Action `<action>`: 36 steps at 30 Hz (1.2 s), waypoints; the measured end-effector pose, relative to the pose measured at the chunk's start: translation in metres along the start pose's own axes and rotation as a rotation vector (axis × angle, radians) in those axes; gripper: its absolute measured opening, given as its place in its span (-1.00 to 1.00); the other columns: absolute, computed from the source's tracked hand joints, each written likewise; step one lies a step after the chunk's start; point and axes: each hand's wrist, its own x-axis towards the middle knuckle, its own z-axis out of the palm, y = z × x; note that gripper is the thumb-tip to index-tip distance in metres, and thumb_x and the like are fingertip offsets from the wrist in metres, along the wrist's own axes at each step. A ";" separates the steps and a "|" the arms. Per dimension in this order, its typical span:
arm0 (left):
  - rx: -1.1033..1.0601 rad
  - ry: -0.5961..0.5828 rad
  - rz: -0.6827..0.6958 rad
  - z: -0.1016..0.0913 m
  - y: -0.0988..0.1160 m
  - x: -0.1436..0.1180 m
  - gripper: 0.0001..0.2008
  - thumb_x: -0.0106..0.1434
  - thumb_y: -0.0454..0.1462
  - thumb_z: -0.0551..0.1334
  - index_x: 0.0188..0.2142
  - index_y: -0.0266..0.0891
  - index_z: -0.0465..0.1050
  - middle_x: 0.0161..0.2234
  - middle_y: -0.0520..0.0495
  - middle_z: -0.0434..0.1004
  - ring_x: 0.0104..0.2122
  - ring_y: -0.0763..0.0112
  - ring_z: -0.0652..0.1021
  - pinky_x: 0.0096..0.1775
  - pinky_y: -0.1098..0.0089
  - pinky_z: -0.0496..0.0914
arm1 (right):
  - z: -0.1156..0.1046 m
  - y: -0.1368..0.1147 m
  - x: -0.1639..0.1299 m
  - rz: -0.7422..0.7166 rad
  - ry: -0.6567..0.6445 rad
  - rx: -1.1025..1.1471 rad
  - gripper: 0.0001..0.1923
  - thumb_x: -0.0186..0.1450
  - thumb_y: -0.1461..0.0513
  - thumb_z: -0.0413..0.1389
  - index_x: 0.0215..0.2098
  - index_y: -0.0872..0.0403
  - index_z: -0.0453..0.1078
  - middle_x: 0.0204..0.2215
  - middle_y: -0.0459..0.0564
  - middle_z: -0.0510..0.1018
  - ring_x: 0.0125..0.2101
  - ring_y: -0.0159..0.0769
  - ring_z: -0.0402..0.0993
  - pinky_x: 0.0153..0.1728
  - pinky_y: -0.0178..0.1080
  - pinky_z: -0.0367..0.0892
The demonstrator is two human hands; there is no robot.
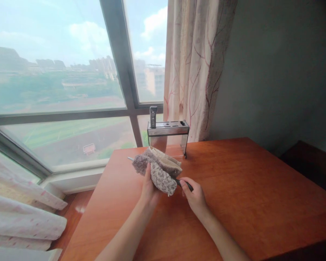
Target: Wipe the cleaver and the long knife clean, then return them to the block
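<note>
A fluffy grey and cream cloth [163, 177] is folded over the blade of a black-handled knife [188, 185]. My left hand [149, 186] is closed round the cloth from below, with the thumb on top. To its right, my right hand [192, 194] grips the knife's handle. Only a narrow pale tip sticks out at the cloth's left end; the rest of the blade is hidden. Both hands hold these above the table. Just beyond them stands a clear-sided knife block [168, 129] with a slotted metallic top, and a grey handle [153, 116] rises from its left end.
The reddish-brown wooden table [233, 188] spreads under my arms. Behind it are a large window [130, 90] and a patterned curtain [201, 54]. More curtain [24, 217] hangs at the lower left, and a dark wall [274, 72] stands on the right.
</note>
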 end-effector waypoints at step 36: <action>0.079 0.119 0.250 0.006 0.019 0.007 -0.72 0.24 -0.22 0.24 -0.08 -0.27 0.46 -0.17 -0.13 0.59 -0.19 0.27 0.59 -0.08 0.29 0.47 | -0.013 0.000 0.000 -0.118 -0.054 -0.066 -0.64 0.28 0.02 0.03 -0.23 0.09 0.51 -0.55 -0.03 0.52 -0.54 -0.28 0.42 -0.53 -0.32 0.28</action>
